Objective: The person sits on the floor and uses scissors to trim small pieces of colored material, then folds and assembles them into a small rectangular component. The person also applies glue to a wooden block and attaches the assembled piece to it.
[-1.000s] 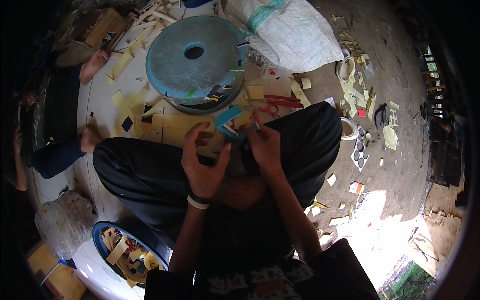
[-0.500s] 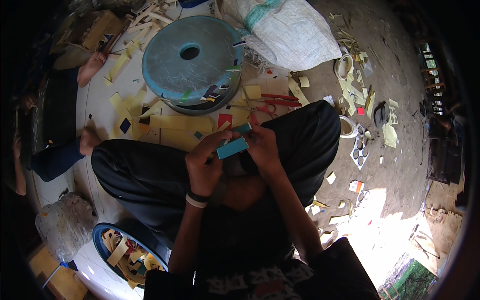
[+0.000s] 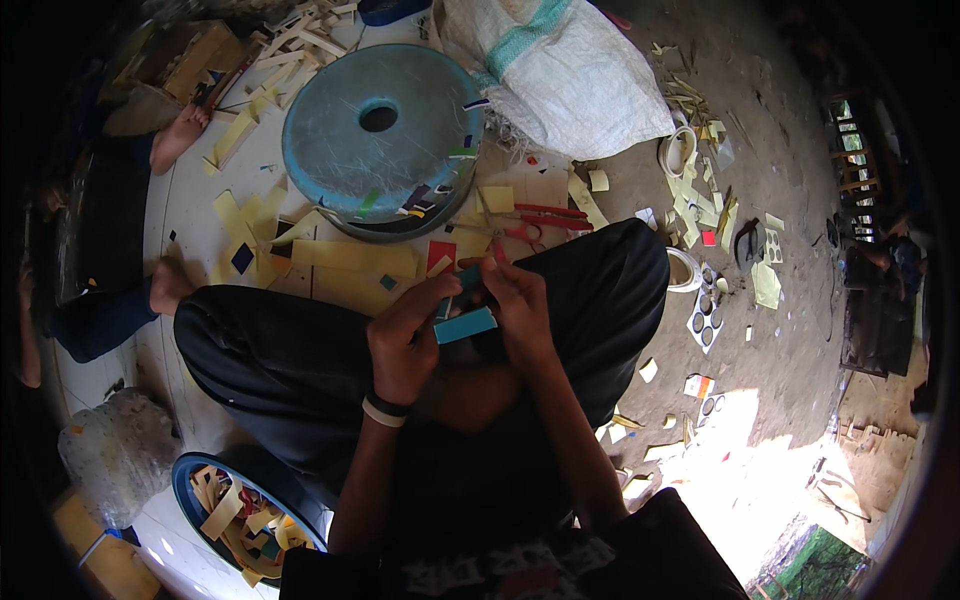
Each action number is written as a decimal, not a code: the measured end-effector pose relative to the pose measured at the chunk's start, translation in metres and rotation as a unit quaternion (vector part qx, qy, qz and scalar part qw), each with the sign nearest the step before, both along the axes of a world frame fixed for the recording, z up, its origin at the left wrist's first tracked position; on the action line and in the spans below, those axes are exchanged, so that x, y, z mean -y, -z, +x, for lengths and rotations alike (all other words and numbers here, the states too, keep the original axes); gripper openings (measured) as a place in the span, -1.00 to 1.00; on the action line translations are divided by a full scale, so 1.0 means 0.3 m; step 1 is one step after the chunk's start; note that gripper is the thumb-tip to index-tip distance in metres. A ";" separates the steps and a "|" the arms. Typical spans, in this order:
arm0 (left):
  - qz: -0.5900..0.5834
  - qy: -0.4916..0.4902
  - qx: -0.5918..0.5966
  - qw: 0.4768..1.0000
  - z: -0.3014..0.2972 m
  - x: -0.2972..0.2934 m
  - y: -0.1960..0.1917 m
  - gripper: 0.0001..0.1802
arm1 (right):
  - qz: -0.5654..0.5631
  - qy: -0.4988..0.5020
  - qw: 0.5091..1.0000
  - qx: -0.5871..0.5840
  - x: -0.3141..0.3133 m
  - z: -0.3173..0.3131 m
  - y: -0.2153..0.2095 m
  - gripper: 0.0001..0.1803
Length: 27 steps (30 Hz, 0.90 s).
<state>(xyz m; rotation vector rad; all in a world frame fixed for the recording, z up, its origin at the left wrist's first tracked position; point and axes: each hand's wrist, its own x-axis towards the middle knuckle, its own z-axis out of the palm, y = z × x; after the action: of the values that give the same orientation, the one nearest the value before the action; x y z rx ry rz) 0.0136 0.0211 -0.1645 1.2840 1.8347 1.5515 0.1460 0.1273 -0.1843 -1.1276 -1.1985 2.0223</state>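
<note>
You sit cross-legged on the floor, and both your hands meet over your lap. Your left hand (image 3: 405,345) has a pale band on its wrist. Its fingers are bent and closed on the left end of a small blue block (image 3: 465,325). Your right hand (image 3: 520,310) has its fingers pinched on the right side of the block, near the top. The block lies flat and a bit tilted between the two hands, just above your dark trousers (image 3: 290,350).

Right in front of your knees sits a big round blue disc (image 3: 380,130) with a hole in the middle. Small coloured bits stick along its near edge. Yellow strips (image 3: 350,260) lie on the floor between the disc and your legs. Red scissors (image 3: 545,215) lie just to the right of the disc. A white sack (image 3: 570,80) rests behind them.

By your left knee is a blue bowl (image 3: 195,475) full of yellow scraps. Another person's bare foot (image 3: 170,285) is on the floor to your left.
</note>
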 end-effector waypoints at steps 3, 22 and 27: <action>0.008 0.006 -0.031 0.999 0.005 0.001 -0.001 -0.59 | 0.004 -0.006 1.000 -0.006 0.001 0.001 0.001 -0.55; 0.014 -0.044 -0.043 0.998 -0.002 0.007 -0.017 -0.60 | 0.126 0.048 0.990 0.030 -0.009 0.000 0.044 -0.78; 0.018 -0.035 -0.068 0.997 -0.003 0.010 -0.015 -0.61 | 0.162 0.015 0.985 0.061 -0.016 0.017 0.041 -0.85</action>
<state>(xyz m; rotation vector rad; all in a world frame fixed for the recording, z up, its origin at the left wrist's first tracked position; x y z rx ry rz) 0.0128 0.0181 -0.1601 1.3858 1.9626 1.5744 0.1511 0.1322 -0.1964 -1.1094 -1.4986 1.6759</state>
